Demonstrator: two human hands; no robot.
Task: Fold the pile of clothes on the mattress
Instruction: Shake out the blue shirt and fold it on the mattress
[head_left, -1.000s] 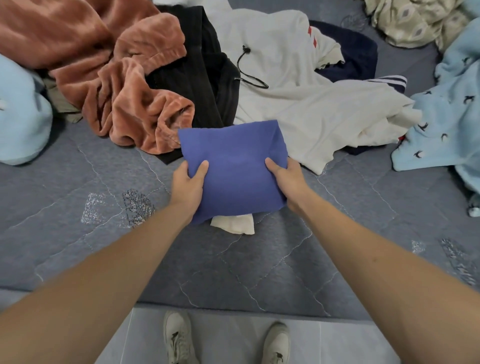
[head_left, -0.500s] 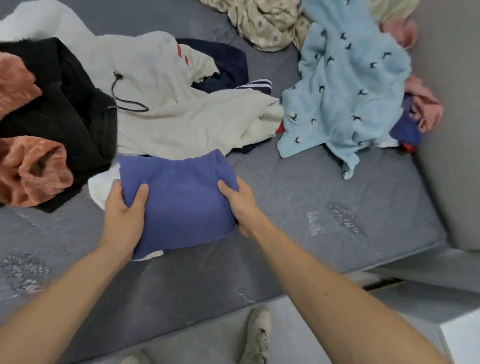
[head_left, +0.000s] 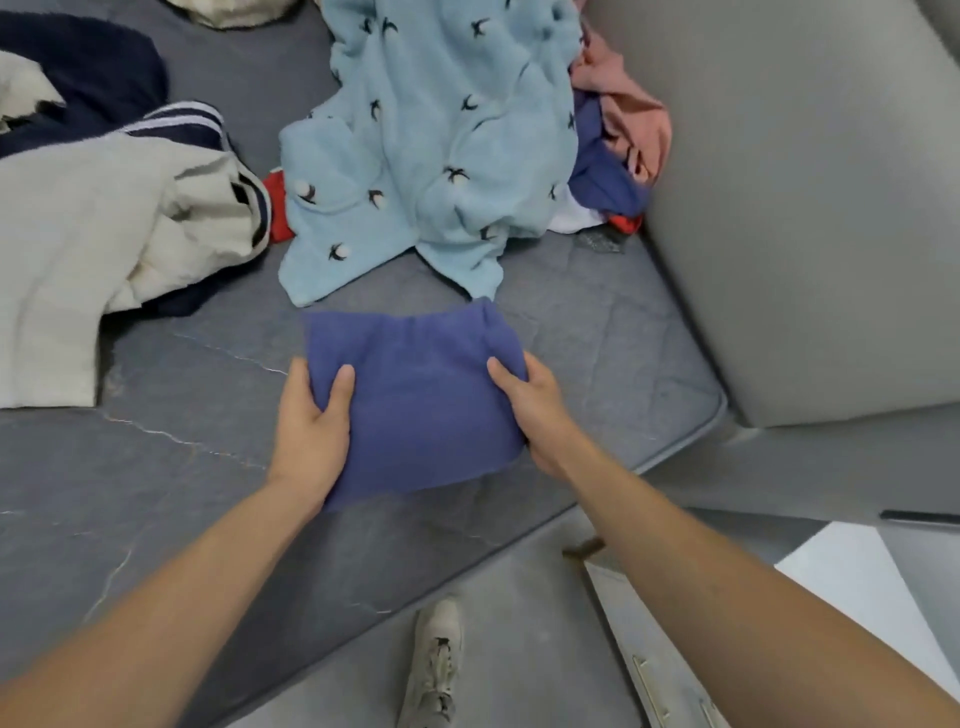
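Folded blue cloth (head_left: 415, 400) held over mattress (head_left: 156, 467) near its front right corner. Left hand (head_left: 311, 421) grips left side, right hand (head_left: 530, 410) grips right side, thumbs on top, hands apart. Step, by my reading: carrying finished fold to set-down spot. Next: lay flat, keep fold intact, clear of light blue blanket (head_left: 436, 145) just beyond. Cream garment (head_left: 104, 234) at left unfolded.

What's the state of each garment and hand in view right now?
blue garment: folded, held at both sides above the mattress
left hand: grips its left edge
right hand: grips its right edge
light blue fleece: unfolded, crumpled
cream garment: unfolded, rumpled
navy striped garment: unfolded, partly under the cream one
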